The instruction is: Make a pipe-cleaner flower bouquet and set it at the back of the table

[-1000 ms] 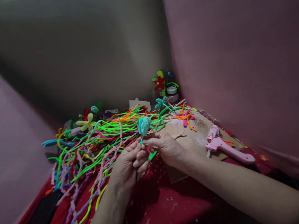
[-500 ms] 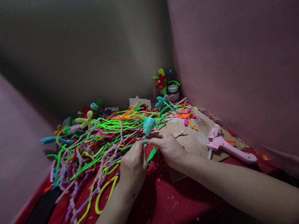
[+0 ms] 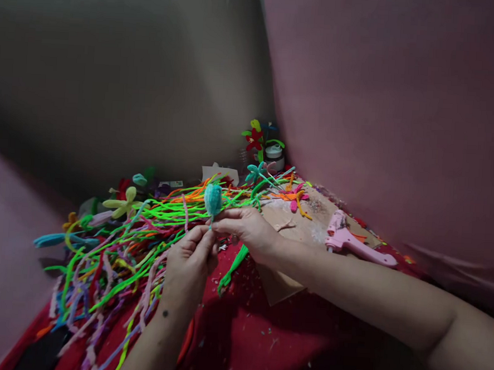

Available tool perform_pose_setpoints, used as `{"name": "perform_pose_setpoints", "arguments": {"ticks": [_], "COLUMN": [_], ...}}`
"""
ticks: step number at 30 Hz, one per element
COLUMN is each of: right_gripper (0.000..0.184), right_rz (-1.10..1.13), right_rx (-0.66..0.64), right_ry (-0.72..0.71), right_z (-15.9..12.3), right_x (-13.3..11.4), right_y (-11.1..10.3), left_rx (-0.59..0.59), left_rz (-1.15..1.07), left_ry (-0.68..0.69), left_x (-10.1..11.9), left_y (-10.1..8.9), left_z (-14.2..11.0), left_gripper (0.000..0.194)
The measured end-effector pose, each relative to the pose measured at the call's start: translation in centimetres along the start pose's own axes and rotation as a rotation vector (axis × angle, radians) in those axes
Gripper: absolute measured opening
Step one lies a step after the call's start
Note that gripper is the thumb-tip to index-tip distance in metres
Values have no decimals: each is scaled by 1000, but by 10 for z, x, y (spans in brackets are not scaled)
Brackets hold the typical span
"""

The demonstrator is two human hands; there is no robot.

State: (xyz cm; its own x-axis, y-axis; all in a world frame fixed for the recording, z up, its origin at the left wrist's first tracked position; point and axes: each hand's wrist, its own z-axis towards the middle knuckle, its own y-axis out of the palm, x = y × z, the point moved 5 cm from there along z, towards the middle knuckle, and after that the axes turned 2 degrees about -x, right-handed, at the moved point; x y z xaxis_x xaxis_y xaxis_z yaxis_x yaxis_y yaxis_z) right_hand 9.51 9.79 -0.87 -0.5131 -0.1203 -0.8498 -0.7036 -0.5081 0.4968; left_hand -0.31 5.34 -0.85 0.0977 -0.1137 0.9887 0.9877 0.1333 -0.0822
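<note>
A turquoise pipe-cleaner flower bud stands upright between my hands. My left hand pinches its thin stem from below with thumb and fingers. From the right, my right hand pinches the stem just beneath the bud, its fingertips close to those of the left. Below the right hand, a green pipe-cleaner bundle lies on the red cloth. Behind and left of the hands spreads a big heap of colourful pipe cleaners.
A pink hot glue gun rests at the right by a brown board. A pink and orange flower lies on the board. At the back, a red flower rises near a white-lidded jar. A yellow flower tops the heap.
Both hands have shifted left with the turquoise bud, and it has turned. The left hand has opened its grip shape from a closer curl. More of the green bundle shows.
</note>
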Motion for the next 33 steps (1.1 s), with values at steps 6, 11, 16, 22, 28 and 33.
{"name": "perform_pose_setpoints", "arguments": {"ticks": [6,11,16,22,28,33], "right_gripper": [9,8,13,22,20,18], "right_rz": [-157,-203,-28,-2,64,41], "right_rx": [-13,-40,-142,-245,-261,-218], "right_ry": [-199,-236,-90,-23,-45,-44], "right_z": [1,-5,-5,-5,-7,-6], "right_x": [0,-3,3,13,10,11], "right_y": [-9,-10,-7,-7,-2,-4], "left_rx": [-48,-97,-122,-184,-155,-177], "left_rz": [-1,-93,-285,-437,-462,-439], "left_ry": [21,-14,-138,-344,-404,-374], "left_x": [-9,-17,-14,-20,-24,-19], "left_y": [-1,-1,3,0,-5,3], "left_z": [3,-4,-7,-14,-17,-17], "left_gripper": [23,19,19,22,25,22]}}
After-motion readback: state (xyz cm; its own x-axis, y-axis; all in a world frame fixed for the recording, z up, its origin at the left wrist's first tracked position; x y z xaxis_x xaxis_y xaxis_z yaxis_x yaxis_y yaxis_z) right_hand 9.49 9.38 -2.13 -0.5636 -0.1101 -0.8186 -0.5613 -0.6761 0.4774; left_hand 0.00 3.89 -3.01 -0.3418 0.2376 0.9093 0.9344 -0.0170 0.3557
